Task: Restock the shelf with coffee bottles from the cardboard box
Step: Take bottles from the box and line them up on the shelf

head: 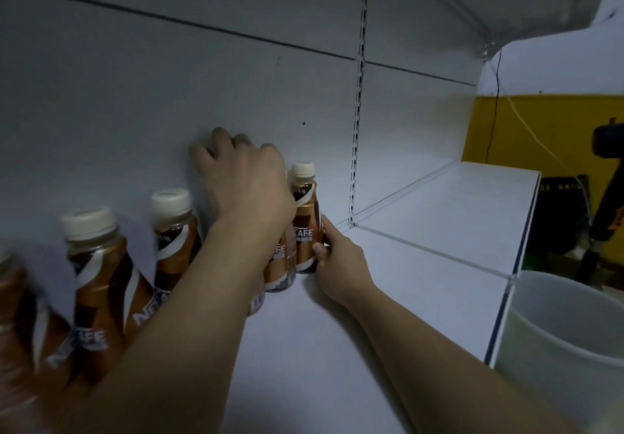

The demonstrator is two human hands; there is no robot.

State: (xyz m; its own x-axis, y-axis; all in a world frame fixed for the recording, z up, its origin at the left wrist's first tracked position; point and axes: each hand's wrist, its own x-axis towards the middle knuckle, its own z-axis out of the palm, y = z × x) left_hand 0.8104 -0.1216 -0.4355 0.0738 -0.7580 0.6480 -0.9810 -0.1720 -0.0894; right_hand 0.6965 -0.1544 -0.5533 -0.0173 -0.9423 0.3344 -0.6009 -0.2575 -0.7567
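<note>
- At the shelf [304, 366] front left corner: blurred bottle [17, 315], brown with a white swirl, writing unreadable.
- Off the right front corner, below shelf level: white tub [557, 339], pale inside, contents not tellable.
- Behind the blurred one along the left edge: second bottle [98, 285], upright, cream cap, dark coffee in the neck, white "CAFE" low on a brown label.
- Further in, close to the back edge: third bottle [172, 231], upright, same cap and swirl, "NE" readable, the rest hidden by the left forearm.
- Mid-shelf: right hand [341, 264] pinching the lower body of the end bottle [305, 217] between thumb and fingers. Bottle upright, cream cap, "CAFE" in white with smaller unreadable print beneath.
- Touching its left side: middle bottle [278, 264], only the lower label showing, "AFE", top hidden under the left wrist.
- Left hand [243, 183] palm down over the bottle tops, fingers curved down toward the back panel [169, 79]; gripping or merely resting, impossible to tell.
- At the shelf's back right corner: slotted upright [358, 95].
- Beyond that: right board [456, 210], then yellow wall [540, 123] with thin cables [494, 112] and a dark, unclear object [607, 150].
</note>
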